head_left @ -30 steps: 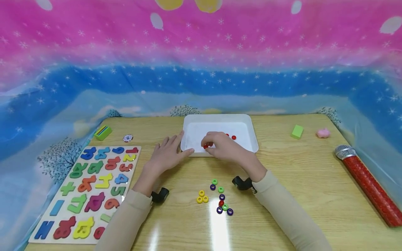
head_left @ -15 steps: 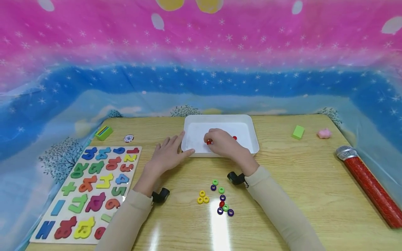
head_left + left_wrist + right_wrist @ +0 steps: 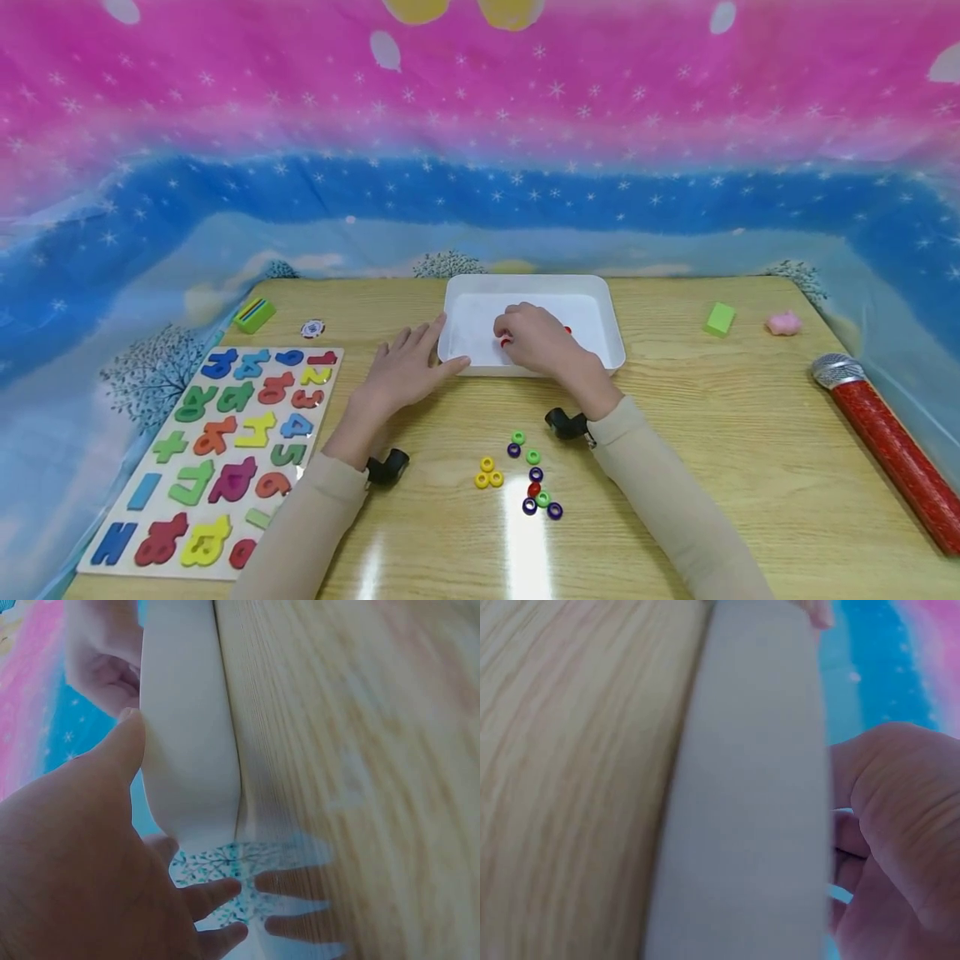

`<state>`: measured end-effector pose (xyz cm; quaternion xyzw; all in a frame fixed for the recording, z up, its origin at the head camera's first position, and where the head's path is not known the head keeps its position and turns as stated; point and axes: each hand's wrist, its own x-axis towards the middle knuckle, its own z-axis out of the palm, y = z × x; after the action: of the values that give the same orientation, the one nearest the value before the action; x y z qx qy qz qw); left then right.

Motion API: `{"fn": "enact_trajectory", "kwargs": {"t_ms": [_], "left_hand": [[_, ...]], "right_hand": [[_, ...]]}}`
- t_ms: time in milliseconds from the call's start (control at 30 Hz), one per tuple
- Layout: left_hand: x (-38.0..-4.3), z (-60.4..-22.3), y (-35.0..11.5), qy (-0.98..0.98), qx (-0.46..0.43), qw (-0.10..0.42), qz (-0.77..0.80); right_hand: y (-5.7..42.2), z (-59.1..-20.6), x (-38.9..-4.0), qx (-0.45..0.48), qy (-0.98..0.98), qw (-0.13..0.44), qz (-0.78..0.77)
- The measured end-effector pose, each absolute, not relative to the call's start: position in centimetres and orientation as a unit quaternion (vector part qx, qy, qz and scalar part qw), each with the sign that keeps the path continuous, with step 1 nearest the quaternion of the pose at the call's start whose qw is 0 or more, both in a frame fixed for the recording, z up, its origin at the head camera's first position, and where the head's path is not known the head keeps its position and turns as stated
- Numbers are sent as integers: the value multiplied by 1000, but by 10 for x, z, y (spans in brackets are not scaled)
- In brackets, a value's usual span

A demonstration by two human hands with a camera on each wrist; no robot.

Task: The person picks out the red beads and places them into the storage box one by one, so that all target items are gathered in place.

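A white tray (image 3: pixel 467 308) stands at the far middle of the table. My left hand (image 3: pixel 405 371) lies at its near left corner, fingers spread, with the thumb and a fingertip touching the rim. In the left wrist view the left thumb (image 3: pixel 124 742) rests against the tray's edge. Inside the tray, my right hand (image 3: pixel 542 340) has its fingers curled down, pinching a red bead (image 3: pixel 505 342); the fingertips are partly hidden. Another red bead (image 3: pixel 567 331) shows behind the hand. In the right wrist view the tray wall (image 3: pixel 742 787) hides the fingertips.
Nearer on the table lie yellow rings (image 3: pixel 488 473), with green rings (image 3: pixel 533 457), purple rings (image 3: pixel 554 511) and a red bead (image 3: pixel 534 490) beside them. A number puzzle board (image 3: pixel 161 500) is at left, a red microphone (image 3: pixel 892 450) at right. Green block (image 3: pixel 720 319) and pink pig (image 3: pixel 783 323) stand back right.
My right hand has shifted slightly farther into the tray, its fingers closing in around the red beads, fewer of which show now. The left hand keeps its place at the tray corner.
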<state>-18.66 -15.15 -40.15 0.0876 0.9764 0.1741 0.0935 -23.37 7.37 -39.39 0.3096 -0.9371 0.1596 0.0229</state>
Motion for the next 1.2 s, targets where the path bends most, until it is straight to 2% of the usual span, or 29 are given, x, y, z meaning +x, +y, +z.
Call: {"fn": "enact_trajectory", "kwargs": {"t_ms": [433, 633, 833, 1200], "left_hand": [[-190, -402, -154, 978, 88, 89, 167], [-189, -401, -151, 976, 85, 97, 173], [-188, -401, -150, 977, 86, 97, 171], [-189, -402, -150, 977, 86, 96, 169]], "right_hand": [[84, -364, -187, 358, -916, -47, 176], [97, -367, -159, 379, -906, -85, 169], [111, -368, -134, 417, -889, -91, 167], [121, -375, -101, 453, -866, -146, 154]]}}
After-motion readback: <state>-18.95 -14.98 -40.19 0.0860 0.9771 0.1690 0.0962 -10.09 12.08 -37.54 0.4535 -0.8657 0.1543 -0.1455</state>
